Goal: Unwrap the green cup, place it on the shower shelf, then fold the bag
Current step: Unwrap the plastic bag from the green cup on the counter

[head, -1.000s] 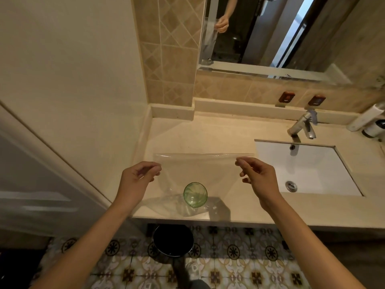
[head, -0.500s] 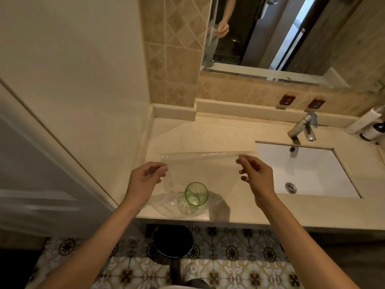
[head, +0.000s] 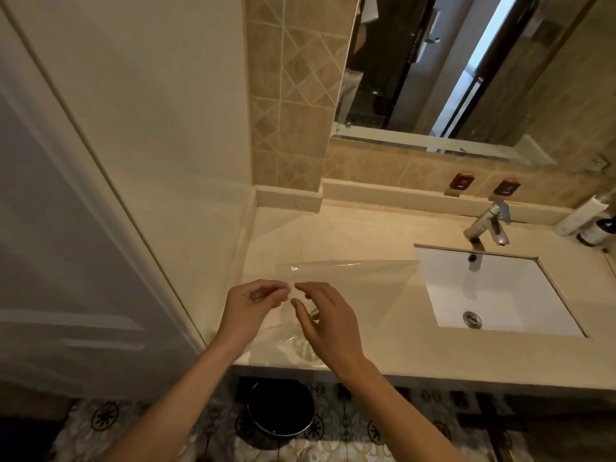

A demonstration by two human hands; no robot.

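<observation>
Head view: left hand [head: 248,306] pinching the clear bag [head: 350,278] near its top left corner, fingers curled on the film. Right hand [head: 321,316] now brought across from the far corner, fingertips nearly touching the left's, loosely spread; cannot tell whether holding film. Just under the right palm, a sliver of green cup [head: 314,313], still inside the bag on the counter [head: 333,238]. Probably opening the mouth; unwrapping not yet done.

Your left hand [head: 248,306] and right hand [head: 328,323] meet above the desk's [head: 383,348] front-left corner, fingers [head: 273,293] pinching the clear bag [head: 350,275]. The green cup [head: 314,312] barely peeks out behind your right hand. The sink [head: 493,295] sits toward the right edge.
</observation>
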